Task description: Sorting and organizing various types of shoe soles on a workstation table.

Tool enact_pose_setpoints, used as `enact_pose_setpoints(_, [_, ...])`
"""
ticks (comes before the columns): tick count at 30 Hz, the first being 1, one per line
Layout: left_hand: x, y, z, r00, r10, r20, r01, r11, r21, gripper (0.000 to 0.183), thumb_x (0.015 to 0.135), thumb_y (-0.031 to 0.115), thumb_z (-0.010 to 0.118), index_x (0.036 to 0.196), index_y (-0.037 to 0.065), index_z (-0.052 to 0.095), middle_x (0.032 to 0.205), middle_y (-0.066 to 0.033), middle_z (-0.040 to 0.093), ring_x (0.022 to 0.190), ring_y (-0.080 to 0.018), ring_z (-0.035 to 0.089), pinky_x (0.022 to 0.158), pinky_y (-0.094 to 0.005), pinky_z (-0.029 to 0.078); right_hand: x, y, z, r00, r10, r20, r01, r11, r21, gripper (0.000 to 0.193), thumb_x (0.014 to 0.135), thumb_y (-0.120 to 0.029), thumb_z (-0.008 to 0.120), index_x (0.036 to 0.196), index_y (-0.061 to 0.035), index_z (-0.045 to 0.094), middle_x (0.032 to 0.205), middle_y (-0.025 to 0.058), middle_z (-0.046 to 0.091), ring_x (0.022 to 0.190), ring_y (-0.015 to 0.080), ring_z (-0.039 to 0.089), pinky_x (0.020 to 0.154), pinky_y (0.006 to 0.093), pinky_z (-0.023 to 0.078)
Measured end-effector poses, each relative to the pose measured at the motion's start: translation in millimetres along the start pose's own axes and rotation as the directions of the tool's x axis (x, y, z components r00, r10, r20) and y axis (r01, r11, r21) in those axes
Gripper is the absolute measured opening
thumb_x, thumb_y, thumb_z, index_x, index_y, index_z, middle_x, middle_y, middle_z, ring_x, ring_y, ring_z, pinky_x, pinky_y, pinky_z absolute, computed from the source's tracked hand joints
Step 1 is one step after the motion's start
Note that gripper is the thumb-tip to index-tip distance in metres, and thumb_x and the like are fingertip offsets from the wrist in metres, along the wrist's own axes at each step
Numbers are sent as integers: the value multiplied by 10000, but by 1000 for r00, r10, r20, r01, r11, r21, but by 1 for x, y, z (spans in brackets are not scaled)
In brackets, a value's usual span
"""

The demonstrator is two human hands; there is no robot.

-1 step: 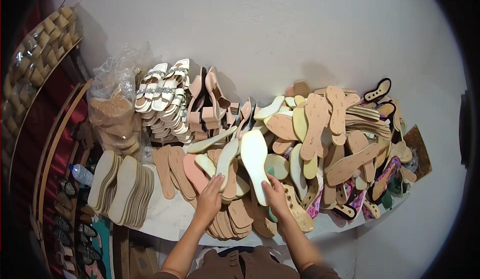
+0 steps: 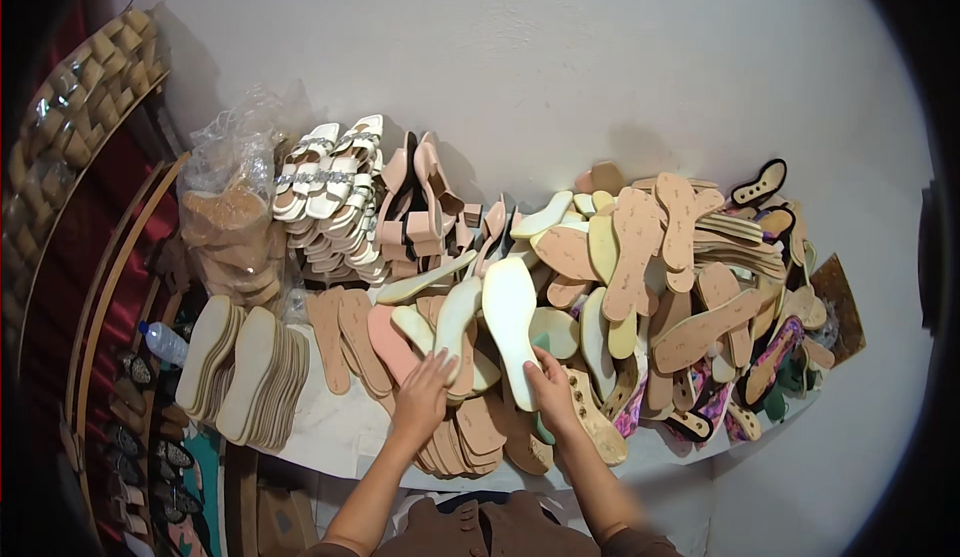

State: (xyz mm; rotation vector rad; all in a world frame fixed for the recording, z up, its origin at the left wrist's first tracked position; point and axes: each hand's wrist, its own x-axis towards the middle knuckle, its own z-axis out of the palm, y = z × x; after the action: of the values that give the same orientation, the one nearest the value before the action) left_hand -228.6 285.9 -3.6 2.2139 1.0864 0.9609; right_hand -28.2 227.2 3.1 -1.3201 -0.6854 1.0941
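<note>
My right hand grips a bright white shoe insole by its narrow heel end, its broad end pointing away from me. Close on its left, my left hand has its fingers over the lower end of a second, pale cream insole. Both insoles are above a heap of loose soles. Beside my left hand lie a pink insole and an overlapping pile of tan insoles. A beige sole with holes rests just right of my right hand.
Two neat stacks of cream insoles stand at the left. Behind are white sandals, pink heeled shoes and plastic-wrapped soles. A big mixed pile of tan soles fills the right. A water bottle is by the left shelves.
My left hand and the cream insole have shifted very slightly, the fingers now lying further across its lower end. My right hand keeps its hold on the white insole.
</note>
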Motion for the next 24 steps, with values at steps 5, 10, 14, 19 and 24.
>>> enact_pose_setpoints(5, [-9,7,14,998,19,66,-30,986,165,412,752,192,568,1140,61,521,1266,-133,448,1175,-320,403,964,-405,332,2,-2,-3,994,78,78,-87,989,120,409,868,-94,478,1241,28,364,1097,93,511,927,131,511,800,249,423])
enact_pose_setpoints(10, [11,18,29,936,-306,-177,327,939,108,560,720,342,642,1173,52,482,1177,-147,470,1075,-332,457,904,-409,370,-5,4,-3,983,83,166,-98,992,86,399,859,-62,460,1240,15,367,1097,89,500,928,128,508,801,246,423])
enact_pose_setpoints(14, [10,14,37,955,-273,-115,295,917,270,604,706,300,662,1201,42,432,1099,-145,485,1000,-321,483,852,-413,394,-9,27,-4,975,84,206,-103,991,83,400,853,-60,465,1238,4,379,1077,79,517,909,126,518,788,245,426])
enact_pose_setpoints(19, [0,2,32,878,-468,-101,468,883,-23,624,703,231,673,1232,43,401,1090,-135,492,1017,-297,471,858,-399,391,-17,32,1,967,119,226,-141,986,87,400,858,-65,459,1246,-1,386,1067,70,537,897,122,526,774,239,428])
enact_pose_setpoints(24, [0,-1,6,760,-650,3,615,717,-329,636,724,124,639,1270,-22,346,973,-154,567,837,-241,577,724,-329,467,-12,30,4,966,132,222,-173,969,178,434,876,-82,439,1291,2,346,1134,90,518,945,141,525,803,259,430])
